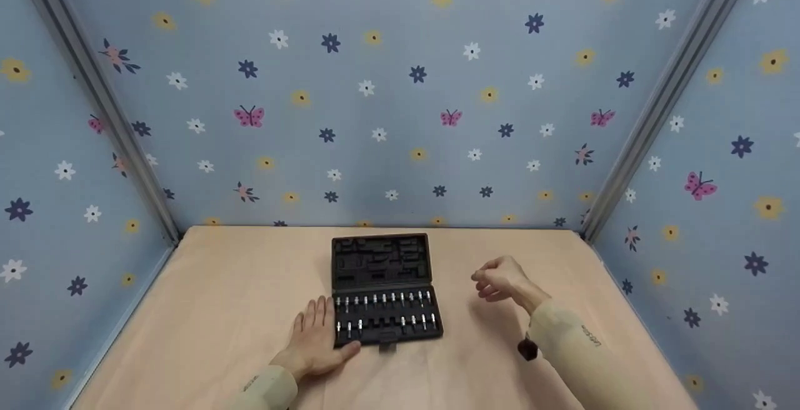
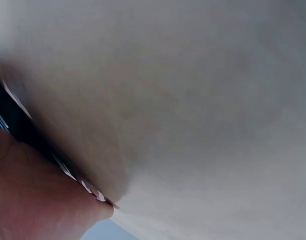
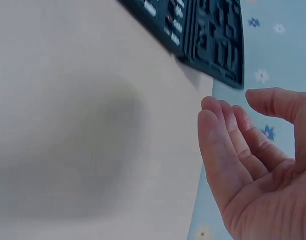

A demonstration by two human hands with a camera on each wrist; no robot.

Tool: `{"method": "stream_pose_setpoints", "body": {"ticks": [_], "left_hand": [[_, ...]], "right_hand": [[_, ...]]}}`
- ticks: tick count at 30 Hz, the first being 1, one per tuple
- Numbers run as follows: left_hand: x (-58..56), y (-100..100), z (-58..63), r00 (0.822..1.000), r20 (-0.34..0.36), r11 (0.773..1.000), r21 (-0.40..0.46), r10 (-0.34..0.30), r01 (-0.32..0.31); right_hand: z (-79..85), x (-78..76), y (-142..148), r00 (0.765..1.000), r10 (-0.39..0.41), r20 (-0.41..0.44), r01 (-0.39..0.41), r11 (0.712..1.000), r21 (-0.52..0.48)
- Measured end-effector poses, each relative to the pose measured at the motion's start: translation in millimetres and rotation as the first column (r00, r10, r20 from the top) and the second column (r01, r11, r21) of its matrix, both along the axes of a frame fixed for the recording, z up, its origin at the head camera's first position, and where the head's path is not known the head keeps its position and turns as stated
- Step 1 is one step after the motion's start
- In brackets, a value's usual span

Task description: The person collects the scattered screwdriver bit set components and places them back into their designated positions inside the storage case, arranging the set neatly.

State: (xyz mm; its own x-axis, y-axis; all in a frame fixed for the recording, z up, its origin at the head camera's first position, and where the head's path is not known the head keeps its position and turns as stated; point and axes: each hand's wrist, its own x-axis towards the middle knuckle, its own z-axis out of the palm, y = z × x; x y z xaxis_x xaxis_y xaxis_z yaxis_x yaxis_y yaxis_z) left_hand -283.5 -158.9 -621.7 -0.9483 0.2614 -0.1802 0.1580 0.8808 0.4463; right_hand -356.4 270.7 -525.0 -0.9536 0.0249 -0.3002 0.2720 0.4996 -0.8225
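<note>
An open black plastic case (image 1: 387, 318) lies on the table, its lid (image 1: 381, 261) folded back at the far side. Silver bits (image 1: 384, 298) fill the back row; the front row holds several at left and right, with bare slots between. My left hand (image 1: 314, 339) lies flat at the case's left side, fingers straight and thumb reaching along the front left corner. To the right of the case, my right hand (image 1: 502, 280) is raised over the table. In the right wrist view its fingers (image 3: 220, 150) are loosely bent, apart from the thumb, with nothing between them.
A pale cloth-like surface covers the table (image 1: 250, 272). Blue flowered panels (image 1: 400, 97) enclose it at the back and both sides, joined by grey corner posts (image 1: 669, 85). A dark piece (image 1: 527, 349) hangs at the right sleeve.
</note>
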Motion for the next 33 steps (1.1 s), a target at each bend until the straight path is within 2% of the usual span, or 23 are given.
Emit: {"method": "stream_pose_setpoints", "body": {"ticks": [7, 19, 27, 33], "left_hand": [[-0.4, -0.2, -0.8, 1.000, -0.014, 1.000, 0.012, 0.003, -0.003], [0.8, 0.0, -2.4, 1.000, -0.019, 1.000, 0.006, 0.007, -0.007], [1.2, -0.2, -0.9, 1.000, -0.023, 1.000, 0.009, 0.001, 0.000], [1.1, -0.1, -1.3, 1.000, -0.011, 1.000, 0.001, 0.001, -0.001]], "right_hand": [[-0.3, 7.4, 35.8, 0.997, -0.076, -0.005, 0.076, 0.997, -0.011], [-13.0, 24.6, 94.8, 0.976, -0.209, 0.060, 0.211, 0.977, -0.030], [-26.0, 35.8, 118.4, 0.949, -0.289, 0.122, 0.297, 0.954, -0.050], [-36.8, 42.5, 125.8, 0.944, -0.295, 0.147, 0.303, 0.952, -0.035]]}}
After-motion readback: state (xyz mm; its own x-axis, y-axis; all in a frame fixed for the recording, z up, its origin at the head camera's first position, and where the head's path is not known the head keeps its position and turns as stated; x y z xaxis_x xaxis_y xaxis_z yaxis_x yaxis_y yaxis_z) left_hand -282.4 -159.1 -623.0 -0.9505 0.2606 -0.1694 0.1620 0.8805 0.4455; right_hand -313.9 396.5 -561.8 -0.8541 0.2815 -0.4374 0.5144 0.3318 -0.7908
